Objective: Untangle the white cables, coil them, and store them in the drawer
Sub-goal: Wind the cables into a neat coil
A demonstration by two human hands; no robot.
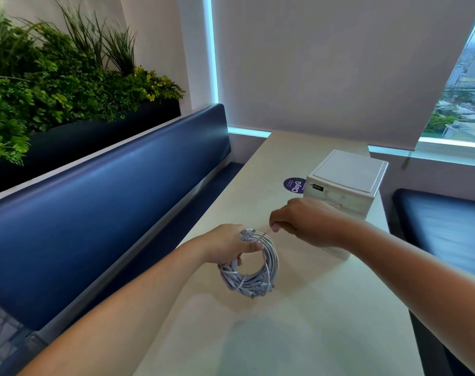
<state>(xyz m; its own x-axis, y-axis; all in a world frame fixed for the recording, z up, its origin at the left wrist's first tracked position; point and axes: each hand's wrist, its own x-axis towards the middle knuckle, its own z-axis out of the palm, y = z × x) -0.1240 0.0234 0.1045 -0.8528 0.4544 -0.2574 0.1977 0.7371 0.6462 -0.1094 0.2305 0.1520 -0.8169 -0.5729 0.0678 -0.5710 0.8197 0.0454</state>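
Note:
A thick coil of white cables hangs upright above the pale table, several plug ends sticking out at its top and bottom. My left hand grips the coil at its upper left, thumb across the strands. My right hand pinches one thin cable end that runs taut from the coil's top toward its fingertips. Just behind my right hand stands a small white drawer unit with its drawers shut; its lower front is partly hidden by that hand.
A round purple sticker lies on the table left of the drawer unit. A dark blue bench back runs along the left table edge, with a planter of green plants above it. Another blue seat is at the right.

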